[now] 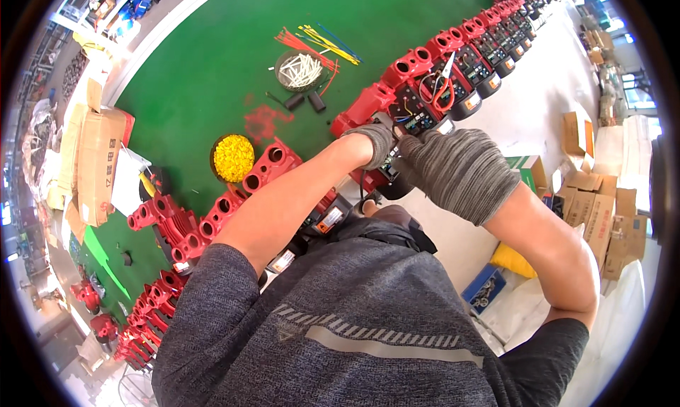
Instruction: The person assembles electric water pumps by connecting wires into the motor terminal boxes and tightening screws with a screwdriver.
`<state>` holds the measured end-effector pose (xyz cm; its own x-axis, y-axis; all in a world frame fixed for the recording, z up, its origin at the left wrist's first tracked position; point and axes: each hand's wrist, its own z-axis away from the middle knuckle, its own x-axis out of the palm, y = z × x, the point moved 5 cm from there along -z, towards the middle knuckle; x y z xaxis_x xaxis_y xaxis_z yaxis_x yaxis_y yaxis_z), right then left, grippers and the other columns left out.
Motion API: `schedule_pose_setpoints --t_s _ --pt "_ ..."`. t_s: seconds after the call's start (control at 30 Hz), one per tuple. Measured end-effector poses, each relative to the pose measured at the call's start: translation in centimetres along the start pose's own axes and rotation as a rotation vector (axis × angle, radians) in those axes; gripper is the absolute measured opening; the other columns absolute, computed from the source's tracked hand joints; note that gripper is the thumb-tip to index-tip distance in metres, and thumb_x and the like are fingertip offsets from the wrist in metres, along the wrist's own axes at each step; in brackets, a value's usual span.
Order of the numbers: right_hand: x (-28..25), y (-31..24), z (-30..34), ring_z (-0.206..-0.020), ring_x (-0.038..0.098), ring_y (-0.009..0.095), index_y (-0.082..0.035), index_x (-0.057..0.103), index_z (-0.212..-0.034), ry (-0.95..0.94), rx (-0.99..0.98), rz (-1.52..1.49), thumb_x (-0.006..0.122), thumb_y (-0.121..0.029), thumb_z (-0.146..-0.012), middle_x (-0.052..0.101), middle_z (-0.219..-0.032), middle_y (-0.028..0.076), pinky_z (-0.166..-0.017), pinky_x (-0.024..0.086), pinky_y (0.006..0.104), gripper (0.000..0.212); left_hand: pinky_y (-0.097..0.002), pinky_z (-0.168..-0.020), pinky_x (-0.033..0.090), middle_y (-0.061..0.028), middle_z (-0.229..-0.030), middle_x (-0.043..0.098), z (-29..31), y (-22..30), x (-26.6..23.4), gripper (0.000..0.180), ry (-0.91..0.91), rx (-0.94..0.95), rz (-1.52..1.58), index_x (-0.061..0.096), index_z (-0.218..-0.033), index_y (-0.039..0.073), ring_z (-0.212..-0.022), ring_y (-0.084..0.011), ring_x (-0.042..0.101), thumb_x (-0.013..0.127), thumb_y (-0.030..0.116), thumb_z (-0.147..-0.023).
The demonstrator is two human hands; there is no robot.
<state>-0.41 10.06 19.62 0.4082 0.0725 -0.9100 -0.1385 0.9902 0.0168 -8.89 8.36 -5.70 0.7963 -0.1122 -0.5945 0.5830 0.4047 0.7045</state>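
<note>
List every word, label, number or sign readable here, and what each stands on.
Left brown carton: large printed characters down its side, not copied here.
Right stacked cartons: dark printing, too small to read.
White-and-orange labels on the red-and-black units: too small to read.
Shirt: pale stripes, no legible words.

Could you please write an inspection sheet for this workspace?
Surface: green work surface with reddish smears.
Job's things: row of red units; one opened unit under the hands.
Clutter: white sticks, yellow pieces, coloured strips, black cylinders, red-handled tool on a unit.
Hands: left hand and right hand gloved, both at the opened unit; grips hidden.
Cables: black cable below the left hand.
Surroundings: cardboard boxes at left and right.
</note>
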Motion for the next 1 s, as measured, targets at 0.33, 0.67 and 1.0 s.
schedule_pose_setpoints --t_s 0.33,0.67,1.0 --pt "0.4 -0.5 0.9 -0.074 0.068 0.036 -0.005 0.062 -0.118 0.042 -0.042 -0.066 0.068 -0.018 -0.083 0.061 -0.105 0.018 -0.068 0.056 0.0457 0.038 -0.0413 -0.089 0.053 -0.0173 -0.104 0.074 -2.2 -1.1 2.3 0.037 -0.16 0.062 -0.432 0.074 -0.105 0.004 -0.095 -0.0334 0.069 0.08 0.026 -0.076" --pt "0.8 -0.5 0.7 -0.081 0.069 0.03 -0.006 0.064 -0.11 0.001 0.005 0.047 0.067 -0.013 -0.086 0.06 -0.105 0.016 -0.067 0.056 0.0441 0.026 -0.0405 -0.083 0.055 -0.0163 -0.1 0.074 -1.2 1.0 0.7 0.026 -0.096 0.066 -0.487 0.077 -0.098 0.005 -0.091 -0.0313 0.071 0.075 0.02 -0.076" --pt "-0.7 -0.9 1.0 -0.075 0.068 0.031 -0.007 0.065 -0.106 0.258 -0.19 0.013 0.066 -0.008 -0.084 0.062 -0.098 0.012 -0.064 0.056 0.0433 0.022 -0.0386 -0.072 0.056 -0.014 -0.084 0.074 -2.8 -1.6 2.8 0.016 -0.151 0.153 -0.792 0.079 -0.086 0.007 -0.077 -0.0292 0.07 0.071 0.015 -0.074"
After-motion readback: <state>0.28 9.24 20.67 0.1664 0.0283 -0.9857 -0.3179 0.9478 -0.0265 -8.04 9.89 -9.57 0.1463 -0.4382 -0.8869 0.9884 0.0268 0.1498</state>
